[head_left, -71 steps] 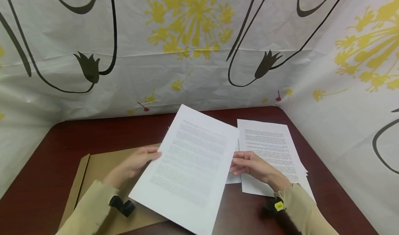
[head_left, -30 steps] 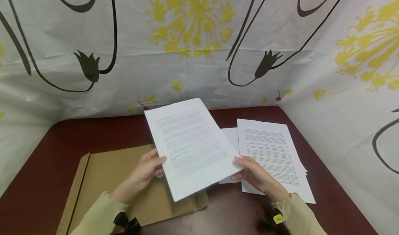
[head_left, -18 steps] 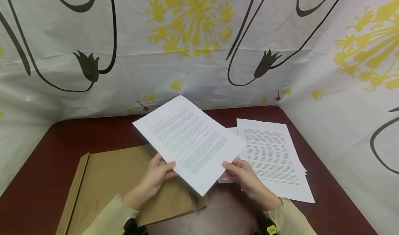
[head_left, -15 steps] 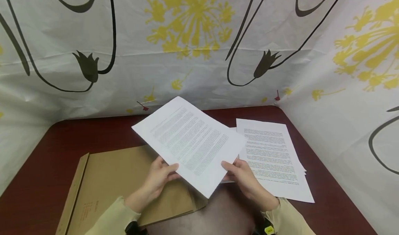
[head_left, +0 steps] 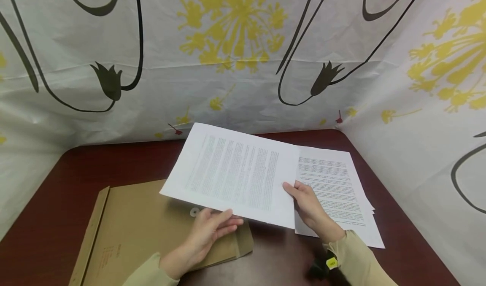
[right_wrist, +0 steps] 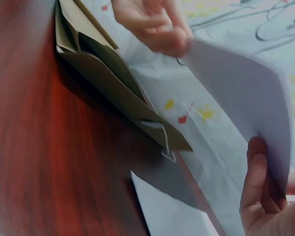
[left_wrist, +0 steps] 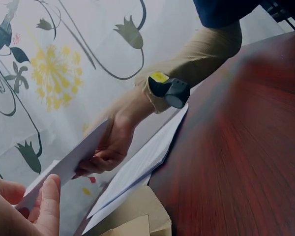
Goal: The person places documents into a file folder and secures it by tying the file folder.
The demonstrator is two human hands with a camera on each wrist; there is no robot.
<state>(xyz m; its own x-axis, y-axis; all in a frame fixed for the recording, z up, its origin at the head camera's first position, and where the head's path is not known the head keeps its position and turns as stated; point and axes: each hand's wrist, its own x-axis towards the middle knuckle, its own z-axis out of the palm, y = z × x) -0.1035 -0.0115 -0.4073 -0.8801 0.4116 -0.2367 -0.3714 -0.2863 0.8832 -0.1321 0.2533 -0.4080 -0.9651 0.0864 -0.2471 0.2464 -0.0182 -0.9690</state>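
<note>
A thin sheaf of printed paper point(head_left: 235, 172) is held tilted above the table, its text lines running nearly away from me. My right hand point(head_left: 309, 206) grips the sheaf's right edge, thumb on top and fingers point(right_wrist: 255, 182) beneath, as the right wrist view shows. At the near edge, my left hand point(head_left: 206, 233) touches the sheaf with thumb and fingers rather straight; the fingertips show just below the edge. A brown kraft document envelope point(head_left: 136, 222) lies under the left hand, with a round white button point(head_left: 195, 212).
More printed sheets point(head_left: 330, 184) lie at the right, partly behind the held sheaf. In the right wrist view the envelope's mouth point(right_wrist: 108, 64) gapes, and a white string point(right_wrist: 160, 132) hangs there. A patterned sheet point(head_left: 243, 87) hangs behind the dark red table point(head_left: 129, 159).
The sheaf has turned clockwise over the last second. My right hand has shifted up along its right edge. My left hand has moved right and nearer me, along the near edge.
</note>
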